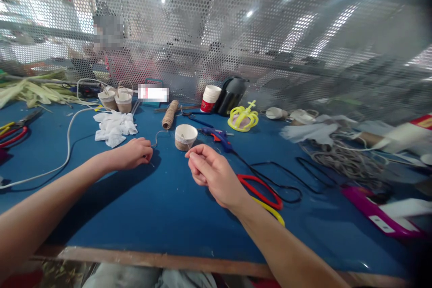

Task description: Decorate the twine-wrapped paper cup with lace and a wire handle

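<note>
My left hand [135,153] is closed over the blue table, its fingers on the thin twine [158,133] that trails from the twine spool [170,114]. To the right, my right hand [205,168] is pinched just in front of a small paper cup [185,137] wrapped in brown material. Whether a thread lies between its fingertips is too small to make out. The cup stands upright, open end up. Behind it on the right lies a blue hot glue gun [218,136] with a black cord.
Red-handled scissors [259,191] lie partly under my right forearm. White gloves [115,127] and wrapped cups [123,101] are back left. A yellow crown [243,118], stacked cups [209,97] and a black kettle [232,94] stand behind. A purple power strip [378,213] lies right.
</note>
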### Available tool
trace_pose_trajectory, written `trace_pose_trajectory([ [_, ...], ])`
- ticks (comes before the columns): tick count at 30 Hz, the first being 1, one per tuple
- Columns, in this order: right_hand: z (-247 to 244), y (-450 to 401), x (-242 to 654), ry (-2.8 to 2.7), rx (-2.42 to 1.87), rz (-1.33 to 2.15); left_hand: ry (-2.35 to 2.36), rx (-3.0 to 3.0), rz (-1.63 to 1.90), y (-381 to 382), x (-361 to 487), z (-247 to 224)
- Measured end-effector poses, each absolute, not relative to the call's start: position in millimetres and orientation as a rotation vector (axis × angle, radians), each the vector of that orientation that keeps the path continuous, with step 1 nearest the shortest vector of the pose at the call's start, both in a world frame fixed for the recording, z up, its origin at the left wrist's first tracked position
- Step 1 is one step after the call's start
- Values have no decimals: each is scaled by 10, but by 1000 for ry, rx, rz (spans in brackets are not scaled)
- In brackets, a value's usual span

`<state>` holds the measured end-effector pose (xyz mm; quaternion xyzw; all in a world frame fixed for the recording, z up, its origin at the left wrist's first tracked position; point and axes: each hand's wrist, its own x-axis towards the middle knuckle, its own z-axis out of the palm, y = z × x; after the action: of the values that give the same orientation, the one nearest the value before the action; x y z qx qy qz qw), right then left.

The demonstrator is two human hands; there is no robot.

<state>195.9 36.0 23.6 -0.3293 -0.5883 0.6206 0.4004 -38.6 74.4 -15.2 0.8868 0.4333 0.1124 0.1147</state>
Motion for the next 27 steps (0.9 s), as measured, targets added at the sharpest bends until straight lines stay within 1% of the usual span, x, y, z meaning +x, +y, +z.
trace_pose_trajectory([
  [4, 230, 347, 1943, -1493, -834, 1581, 1286, 2366, 544, 620, -264, -17],
  [7, 224, 345, 1933, -1493, -841, 1576, 1200, 2107, 806, 440, -109, 151],
  [10, 233, 341, 1937, -1520, -849, 1540, 1185, 2061, 1001, 279, 26, 282],
  [16, 275, 313, 1940, -1571, -872, 1494, 1237, 2349, 1051, 180, 83, 348],
  [20, 290, 301, 1941, -1590, -873, 1489, 1240, 2396, 1048, 170, 72, 351],
  [27, 288, 286, 1933, -1669, -944, 1369, 1229, 2432, 1099, 110, 76, 409],
])
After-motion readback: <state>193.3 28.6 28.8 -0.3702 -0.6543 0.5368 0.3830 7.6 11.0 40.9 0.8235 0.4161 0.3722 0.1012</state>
